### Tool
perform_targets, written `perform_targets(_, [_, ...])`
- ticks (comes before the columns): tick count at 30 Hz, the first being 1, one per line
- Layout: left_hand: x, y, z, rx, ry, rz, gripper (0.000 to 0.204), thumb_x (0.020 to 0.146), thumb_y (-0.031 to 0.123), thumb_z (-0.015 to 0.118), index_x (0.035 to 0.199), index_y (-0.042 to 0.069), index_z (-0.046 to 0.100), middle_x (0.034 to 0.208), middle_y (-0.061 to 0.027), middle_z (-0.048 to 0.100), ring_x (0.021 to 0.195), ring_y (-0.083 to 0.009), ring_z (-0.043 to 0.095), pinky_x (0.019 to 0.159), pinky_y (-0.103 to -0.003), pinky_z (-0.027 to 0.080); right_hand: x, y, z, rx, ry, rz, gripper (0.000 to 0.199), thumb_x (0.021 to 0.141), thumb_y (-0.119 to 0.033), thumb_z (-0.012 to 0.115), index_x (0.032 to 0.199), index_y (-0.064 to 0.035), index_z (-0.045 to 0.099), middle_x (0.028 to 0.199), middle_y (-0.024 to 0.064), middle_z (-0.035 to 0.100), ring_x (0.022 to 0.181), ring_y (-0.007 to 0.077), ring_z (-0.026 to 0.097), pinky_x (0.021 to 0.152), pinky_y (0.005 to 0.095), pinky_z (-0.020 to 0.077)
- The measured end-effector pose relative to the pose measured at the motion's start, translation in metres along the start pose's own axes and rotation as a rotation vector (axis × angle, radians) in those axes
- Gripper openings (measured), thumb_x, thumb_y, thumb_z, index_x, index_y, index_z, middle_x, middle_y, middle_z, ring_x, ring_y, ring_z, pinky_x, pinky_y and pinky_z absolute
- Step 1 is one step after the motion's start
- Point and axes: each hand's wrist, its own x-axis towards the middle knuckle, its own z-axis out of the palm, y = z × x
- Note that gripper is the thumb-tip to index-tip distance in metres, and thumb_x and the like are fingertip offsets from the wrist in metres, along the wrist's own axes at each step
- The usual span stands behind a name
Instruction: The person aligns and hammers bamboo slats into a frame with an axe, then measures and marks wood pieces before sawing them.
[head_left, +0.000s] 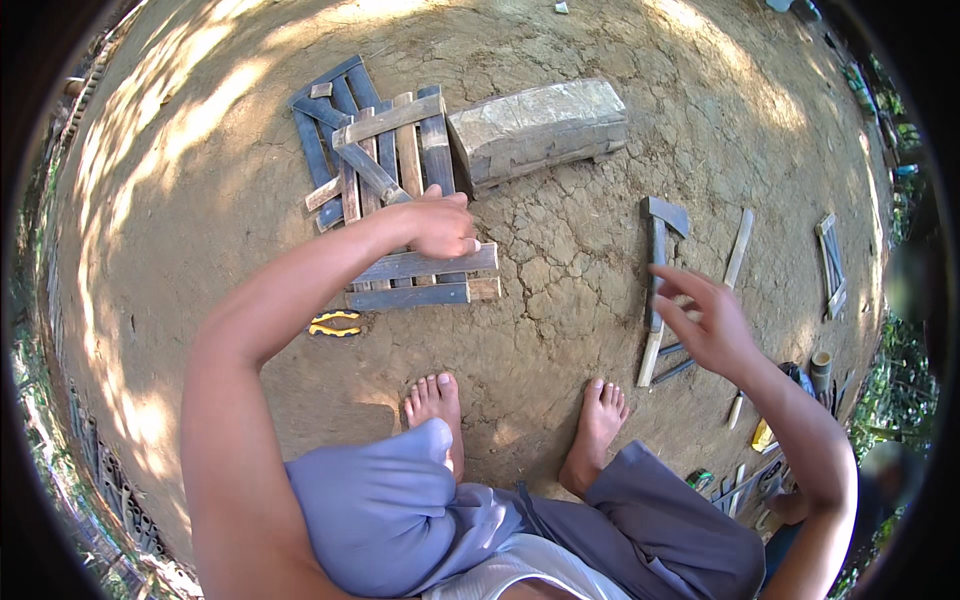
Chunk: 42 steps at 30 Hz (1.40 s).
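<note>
Head view of a seated person working over cracked bare ground (560,260); clock positions are read about the centre of the view. The upper slatted frame (436,150), built of dark and pale wooden strips joined by crosspieces, lies between 10 and 11 o'clock. It overlaps a darker slatted frame (311,150), which projects beyond it toward 10 o'clock. The left hand (440,226), at 11 o'clock, is set over the slats of the upper frame with its fingers curled; whether it pinches a strip cannot be told. The right hand (712,325), at 3 o'clock, has its forefinger and thumb spread apart beside the handle of an axe (657,245); contact with the handle cannot be determined. The axe lies with its head toward 2 o'clock.

Surrounding objects: a hewn timber block (545,130) near 1 o'clock, just beside the upper frame; yellow-handled pliers (330,330) near 9 o'clock; a pale wooden strip (739,247) between 2 and 3 o'clock; a small bundle of slats (837,300) at 3 o'clock, near the rim; and a tape measure (699,480) past 4 o'clock.
</note>
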Motion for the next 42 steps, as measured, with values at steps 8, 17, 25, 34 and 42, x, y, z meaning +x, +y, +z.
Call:
perform_targets(8, [0.012,0.003,0.006,-0.042,0.112,0.03,0.044,0.101,0.038,0.05,0.087,0.006,0.077,0.098,-0.0076,0.072,0.11,-0.0265,0.052,0.09,-0.051,0.035,0.166,-0.024,0.163,0.45,-0.294,0.319,0.032,0.099,-0.023,0.059,0.108,0.0013,0.076,0.089,0.0181,0.075,0.08,0.0222,0.076,0.07,0.0358,0.0607])
perform_targets(17, [0.006,0.0,0.003,-0.06,0.058,0.024,0.038,0.097,0.032,0.053,0.089,0.006,0.079,0.099,-0.0077,0.074,0.11,-0.0262,0.053,0.091,-0.05,0.034,0.193,-0.03,0.152,0.437,-0.449,0.319,0.021,0.095,-0.015,0.067,0.097,0.0033,0.078,0.083,0.0094,0.075,0.072,0.0168,0.077,0.058,0.0268,0.0603])
perform_targets(25, [-0.007,-0.012,0.025,-0.268,0.835,0.181,0.021,0.091,0.025,0.065,0.093,0.006,0.073,0.096,-0.009,0.069,0.111,-0.0273,0.056,0.095,-0.046,0.04,0.203,-0.031,0.148,0.432,-0.522,0.36,0.02,0.093,-0.013,0.069,0.096,0.0048,0.078,0.084,0.0101,0.076,0.073,0.0174,0.077,0.058,0.0254,0.0607])
perform_targets(34, [-0.051,-0.147,0.113,-1.121,1.119,-0.982,0.085,0.096,0.056,0.068,0.147,-0.009,0.046,0.138,-0.0232,0.061,0.124,-0.03,0.06,0.109,-0.039,0.044,0.202,-0.041,0.15,0.489,-0.475,0.358,0.02,0.093,-0.011,0.071,0.098,0.0068,0.077,0.086,0.0127,0.076,0.074,0.0185,0.077,0.061,0.0259,0.0626])
perform_targets(42, [-0.05,-0.176,0.116,-1.614,1.218,-0.727,0.059,0.097,0.054,0.071,0.111,-0.003,0.068,0.097,-0.0073,0.071,0.091,-0.0162,0.064,0.088,-0.035,0.051,0.191,-0.041,0.137,0.485,-0.416,0.285,0.019,0.092,-0.008,0.071,0.1,0.0078,0.078,0.089,0.0151,0.076,0.071,0.0177,0.075,0.064,0.0273,0.064])
